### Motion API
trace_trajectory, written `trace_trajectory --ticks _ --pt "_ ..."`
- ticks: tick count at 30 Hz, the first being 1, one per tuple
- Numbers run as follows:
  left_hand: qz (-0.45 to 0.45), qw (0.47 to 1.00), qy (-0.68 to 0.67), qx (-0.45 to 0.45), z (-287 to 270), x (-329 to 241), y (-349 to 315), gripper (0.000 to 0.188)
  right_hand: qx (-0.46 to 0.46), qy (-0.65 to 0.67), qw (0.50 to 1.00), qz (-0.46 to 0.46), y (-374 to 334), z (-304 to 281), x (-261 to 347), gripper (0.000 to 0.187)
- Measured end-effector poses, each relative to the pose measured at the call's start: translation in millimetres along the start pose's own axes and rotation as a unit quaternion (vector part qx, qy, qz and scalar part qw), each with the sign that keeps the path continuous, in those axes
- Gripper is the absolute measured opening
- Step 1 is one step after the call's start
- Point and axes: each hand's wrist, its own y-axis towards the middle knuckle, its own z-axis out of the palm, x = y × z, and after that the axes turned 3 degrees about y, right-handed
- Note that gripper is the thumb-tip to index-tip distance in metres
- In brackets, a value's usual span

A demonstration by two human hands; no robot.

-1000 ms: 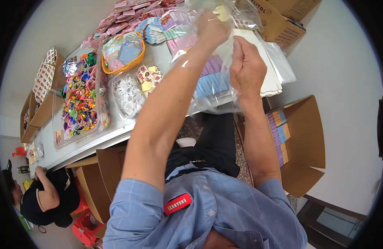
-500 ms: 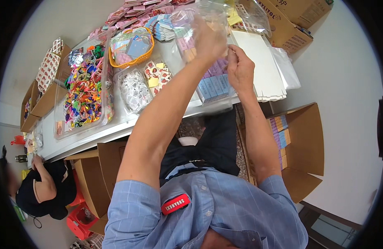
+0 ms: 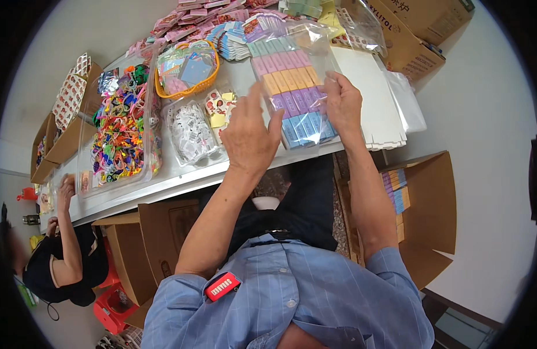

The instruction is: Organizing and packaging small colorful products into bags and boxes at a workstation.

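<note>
A clear plastic bag (image 3: 312, 42) lies at the table's front edge with rows of small boxes (image 3: 292, 81) inside, in green, pink, orange, purple and blue. My left hand (image 3: 249, 132) is open beside the bag's lower left side, fingers stretched and thumb apart. At the bag's right edge, my right hand (image 3: 344, 104) has its fingers bent and pinches the plastic. Left of my left hand stand a clear tray of small white packets (image 3: 191, 131) and a pile of printed cards with yellow slips (image 3: 219, 107).
A clear bin (image 3: 151, 116) of colourful loops and a yellow basket (image 3: 188, 92) of cards stand left. Pink packets (image 3: 187, 20) are heaped behind. White flat sheets (image 3: 361, 93) lie right. Open cartons (image 3: 425, 198) stand below the table. A co-worker (image 3: 65, 262) sits far left.
My left hand has come back from the bag's top to its lower left side and opened, uncovering the rows of boxes. My right hand stays at the bag's right edge.
</note>
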Motion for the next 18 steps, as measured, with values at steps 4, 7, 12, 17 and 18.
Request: trace_trajectory --ticks 4,7,12,17,18 --pt "0.112 0.964 0.162 -0.18 14.4 30.2 27.2 0.076 0.011 0.036 0.999 0.011 -2.8 2.4 8.2 0.04" --pt "0.112 0.967 0.178 -0.144 22.9 43.1 31.8 0.059 0.007 0.08 0.995 0.057 -4.1 3.3 21.2 0.04" --pt "0.076 0.98 0.1 -0.152 31.6 63.2 42.9 0.018 0.117 0.073 0.99 0.026 0.3 -6.3 22.8 0.055" --pt "-0.152 0.942 -0.279 -0.112 14.1 50.6 72.2 0.021 0.244 0.172 0.954 0.002 19.9 -56.7 11.6 0.068" --pt "-0.217 0.887 -0.397 -0.088 8.8 43.7 76.1 0.022 0.207 0.25 0.945 0.049 28.4 -63.0 1.0 0.07"
